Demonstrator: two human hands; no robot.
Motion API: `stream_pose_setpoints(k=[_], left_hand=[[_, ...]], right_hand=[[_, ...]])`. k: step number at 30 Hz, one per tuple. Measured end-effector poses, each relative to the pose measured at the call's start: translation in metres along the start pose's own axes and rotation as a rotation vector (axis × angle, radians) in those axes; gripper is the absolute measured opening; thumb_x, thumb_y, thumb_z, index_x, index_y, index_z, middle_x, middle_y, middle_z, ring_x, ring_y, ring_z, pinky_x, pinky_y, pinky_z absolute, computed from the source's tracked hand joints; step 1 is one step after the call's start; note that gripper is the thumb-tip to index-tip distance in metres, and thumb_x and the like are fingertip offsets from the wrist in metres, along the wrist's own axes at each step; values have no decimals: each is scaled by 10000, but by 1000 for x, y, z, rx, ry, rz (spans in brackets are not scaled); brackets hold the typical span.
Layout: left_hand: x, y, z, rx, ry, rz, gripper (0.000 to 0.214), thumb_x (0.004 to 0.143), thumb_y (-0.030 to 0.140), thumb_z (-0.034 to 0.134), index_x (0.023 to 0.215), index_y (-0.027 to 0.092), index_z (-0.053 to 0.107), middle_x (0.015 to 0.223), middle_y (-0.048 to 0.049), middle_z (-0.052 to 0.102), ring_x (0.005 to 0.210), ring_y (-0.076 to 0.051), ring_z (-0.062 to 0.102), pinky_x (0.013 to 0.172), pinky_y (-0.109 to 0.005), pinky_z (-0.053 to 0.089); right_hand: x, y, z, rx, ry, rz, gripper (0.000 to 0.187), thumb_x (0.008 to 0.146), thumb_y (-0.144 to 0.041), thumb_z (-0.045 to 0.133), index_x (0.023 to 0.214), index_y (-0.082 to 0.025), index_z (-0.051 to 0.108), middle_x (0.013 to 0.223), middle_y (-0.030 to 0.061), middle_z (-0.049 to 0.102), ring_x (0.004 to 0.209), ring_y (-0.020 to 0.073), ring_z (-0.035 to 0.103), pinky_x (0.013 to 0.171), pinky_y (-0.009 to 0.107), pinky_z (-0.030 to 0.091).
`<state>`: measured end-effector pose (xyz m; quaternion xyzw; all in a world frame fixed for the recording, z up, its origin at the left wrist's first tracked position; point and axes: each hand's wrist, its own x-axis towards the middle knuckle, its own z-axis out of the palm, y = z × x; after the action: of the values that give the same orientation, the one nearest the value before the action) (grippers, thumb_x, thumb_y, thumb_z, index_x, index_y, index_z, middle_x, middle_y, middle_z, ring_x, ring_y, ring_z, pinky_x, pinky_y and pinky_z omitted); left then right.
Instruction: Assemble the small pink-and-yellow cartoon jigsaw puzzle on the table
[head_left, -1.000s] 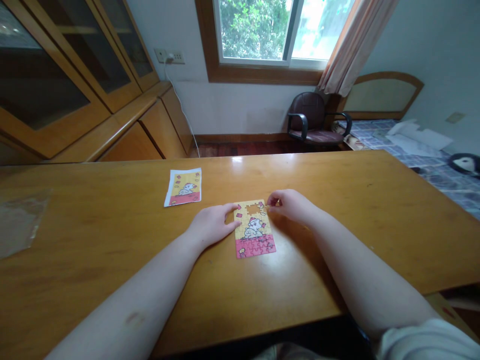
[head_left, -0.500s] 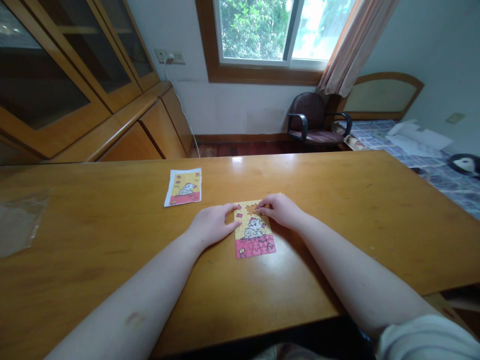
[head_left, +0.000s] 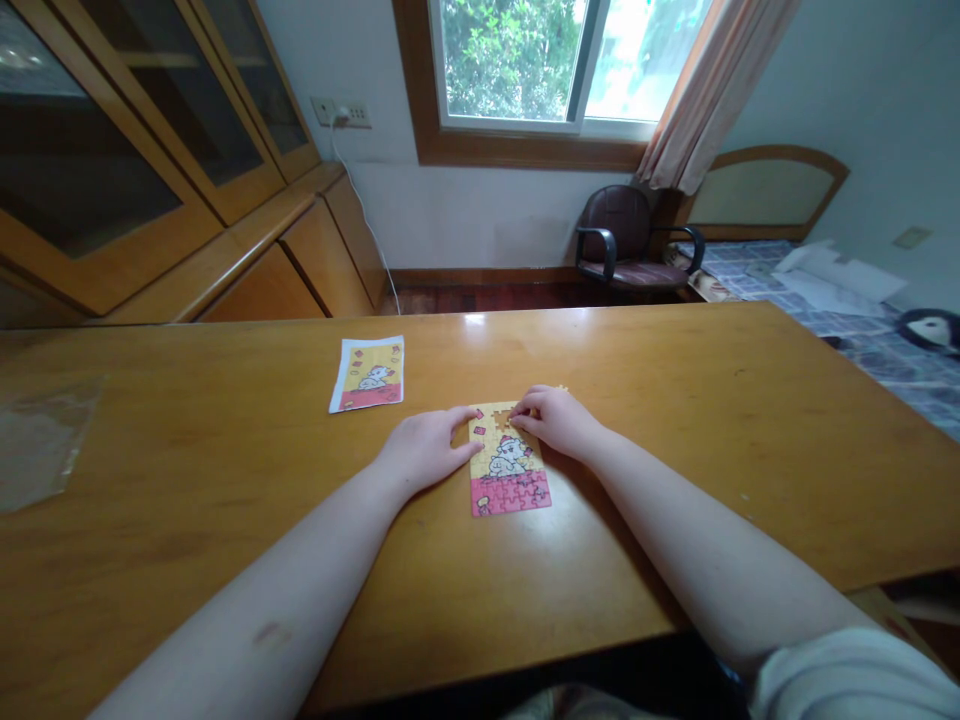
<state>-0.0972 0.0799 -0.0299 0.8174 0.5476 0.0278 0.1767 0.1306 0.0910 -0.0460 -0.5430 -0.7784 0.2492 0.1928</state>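
Observation:
A jigsaw puzzle (head_left: 511, 492) lies on the table with a yellow upper part, a pink lower part and a white cartoon animal in a red hat. A small gap near its top shows bare wood. My left hand (head_left: 426, 452) rests at the puzzle's left edge, thumb and forefinger spread apart and touching it. Over the upper right corner, my right hand (head_left: 556, 420) pinches a puzzle piece beside the gap; the fingers mostly cover the piece. A yellow bit of puzzle peeks out behind that hand.
A printed picture card (head_left: 369, 374) with the same design lies up and left of the puzzle. At the far left is a clear plastic bag (head_left: 45, 440). The wooden table (head_left: 225, 400) ends near my body; a chair (head_left: 619, 235) stands beyond its far edge.
My right fingers have shifted very slightly at the gap's right side. My left hand and the puzzle stay where they were.

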Motion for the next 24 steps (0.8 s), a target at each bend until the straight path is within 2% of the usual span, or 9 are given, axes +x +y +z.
stream_pose_setpoints(k=[6,12,17,21,24], left_hand=[[0,0,-1,3,-5,-3,502,810,557,510,1257,338,574,890,-21,698,806,-223,645,596,-279,398],[-2,2,-2,-3,-10,-15,509,810,556,513,1259,325,575,904,-33,696,834,-232,647,617,-279,414],[-2,3,-3,-9,-14,-19,517,811,558,513,1268,323,572,898,-38,694,845,-240,649,618,-282,417],[-2,2,-2,-5,-13,-12,521,813,558,513,1276,326,566,914,-37,697,846,-238,647,630,-282,421],[-1,1,-1,1,-2,0,515,814,561,510,1271,329,567,925,-30,700,828,-232,646,633,-283,420]], right_hand=[[-3,6,-13,-60,28,-22,167,823,-203,580,888,-198,734,882,42,680,783,149,600,735,265,457],[-9,10,-30,-129,-125,-139,275,790,-146,546,945,-232,756,949,24,730,856,169,642,804,268,474],[-10,4,-30,-181,-196,-132,295,771,-146,555,952,-253,762,983,10,735,867,176,652,802,262,479],[-11,0,-29,-204,-173,-158,304,794,-166,542,991,-259,753,1014,18,731,887,182,655,815,268,475],[-12,-2,-28,-215,-203,-153,320,805,-183,527,1028,-265,741,1010,18,734,882,187,661,794,271,478]])
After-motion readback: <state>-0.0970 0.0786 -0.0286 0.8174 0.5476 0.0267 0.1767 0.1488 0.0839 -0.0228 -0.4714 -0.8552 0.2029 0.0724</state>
